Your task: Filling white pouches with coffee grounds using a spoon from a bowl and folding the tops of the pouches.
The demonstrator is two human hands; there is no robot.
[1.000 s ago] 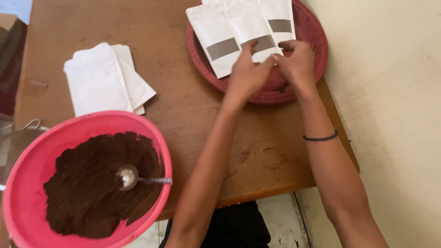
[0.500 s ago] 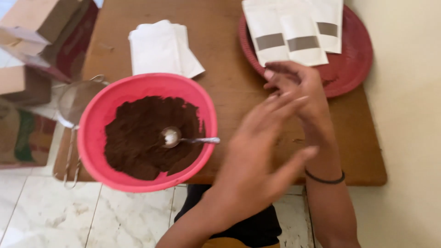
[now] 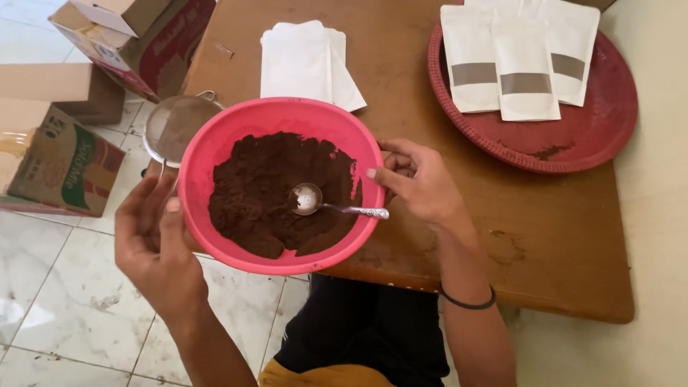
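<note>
Now pink bowl [image 3: 215, 150] between left hand [image 3: 154, 247], right hand [image 3: 419, 183].

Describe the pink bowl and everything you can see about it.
The round pink plastic-looking bowl sits upright at the near edge of the brown wooden table, partly overhanging it. It holds dark brown powder with a small metal spoon lying in it, handle toward the right rim. The right hand grips that rim; the left hand is at the left side.

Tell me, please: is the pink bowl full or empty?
Partly full. The pink bowl holds dark brown powder across its bottom, well below the rim, and a metal spoon lies in it.
</note>
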